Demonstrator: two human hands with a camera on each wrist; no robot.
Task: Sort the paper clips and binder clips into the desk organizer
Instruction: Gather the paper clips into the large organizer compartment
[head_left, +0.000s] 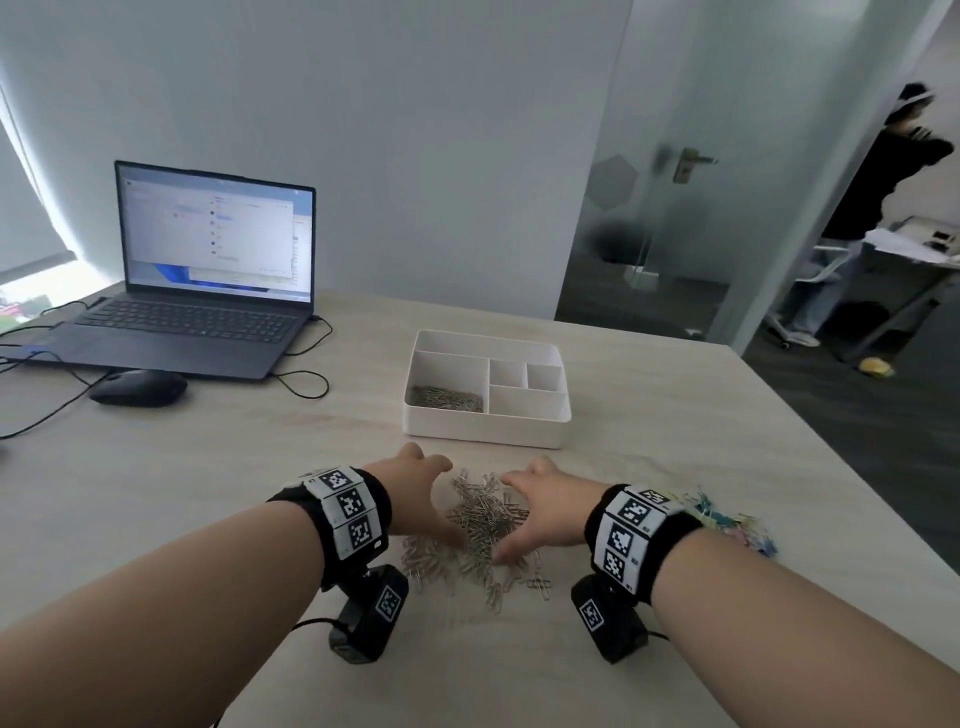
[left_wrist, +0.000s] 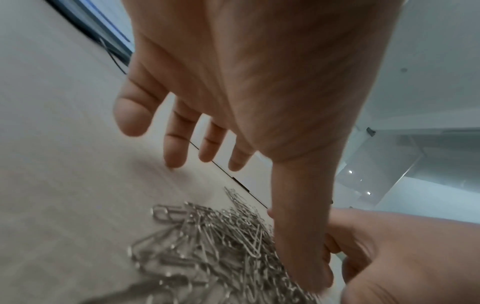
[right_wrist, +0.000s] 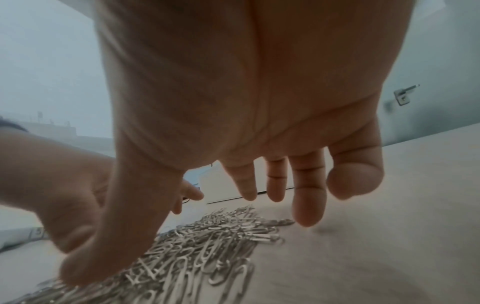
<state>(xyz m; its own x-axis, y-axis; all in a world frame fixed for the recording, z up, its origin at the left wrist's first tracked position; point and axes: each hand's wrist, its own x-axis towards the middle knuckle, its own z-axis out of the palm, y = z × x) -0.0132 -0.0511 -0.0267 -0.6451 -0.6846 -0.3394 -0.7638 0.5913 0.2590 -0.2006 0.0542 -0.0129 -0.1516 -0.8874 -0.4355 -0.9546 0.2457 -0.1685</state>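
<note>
1. We find the silver paper clips (head_left: 480, 525) heaped on the desk (head_left: 182, 467) just in front of the white desk organizer (head_left: 485, 431); their long axes point every way.
2. More silver clips (head_left: 447, 397) lie in the organizer's large left compartment.
3. Colored clips (head_left: 727, 519) lie right of our right wrist; we cannot tell their type.
4. Our left hand (head_left: 415, 493) and right hand (head_left: 545, 512) flank the heap, palms facing.
5. Fingers (left_wrist: 176, 144) of both hands are spread and nearly straight, gripping nothing; the thumbs touch the clips.
6. A laptop (head_left: 208, 280) and mouse (head_left: 137, 387) sit far left; a person (head_left: 872, 208) stands past a glass door.
</note>
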